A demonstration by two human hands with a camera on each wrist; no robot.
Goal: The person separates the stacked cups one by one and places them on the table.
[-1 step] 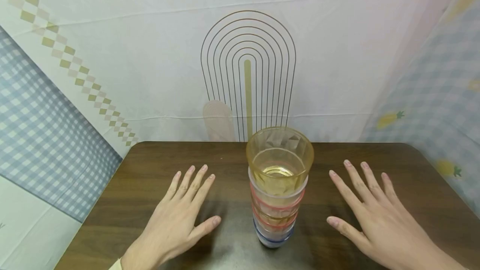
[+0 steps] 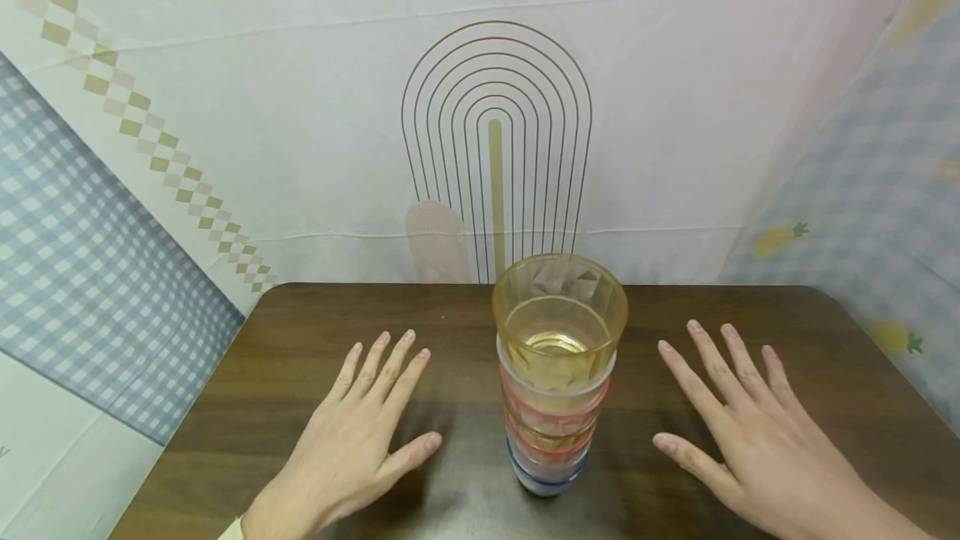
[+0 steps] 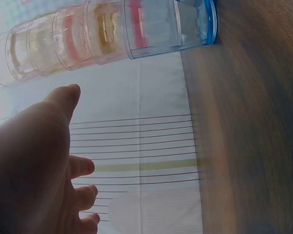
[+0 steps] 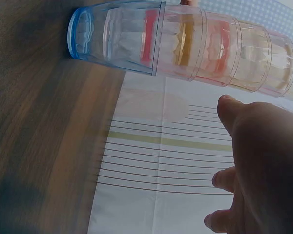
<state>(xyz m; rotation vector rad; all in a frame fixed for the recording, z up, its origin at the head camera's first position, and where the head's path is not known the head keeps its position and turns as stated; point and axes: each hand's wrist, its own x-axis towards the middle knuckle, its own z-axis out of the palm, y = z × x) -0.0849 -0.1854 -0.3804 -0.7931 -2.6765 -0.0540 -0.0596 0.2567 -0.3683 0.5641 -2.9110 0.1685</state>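
A tall stack of nested clear plastic cups (image 2: 558,373) stands upright on the table between the two hands. Its top cup is yellow, with clear, pink, amber and blue ones lower down; the blue cup (image 3: 176,29) at the bottom meets the table. To the left of the stack, my left hand (image 2: 352,432) has its fingers straight and spread, palm down, touching no cup. My right hand (image 2: 757,432) mirrors it on the right side, fingers spread and apart from the stack. Both wrist views show the thumb nearest the cups (image 4: 185,46), with a gap between.
The dark wooden table (image 2: 465,407) has rounded far corners. Behind it hangs a white cloth (image 2: 315,148) printed with arches. Blue checked cloth (image 2: 97,257) hangs at the left, and a checked cloth with pineapples (image 2: 862,215) at the right.
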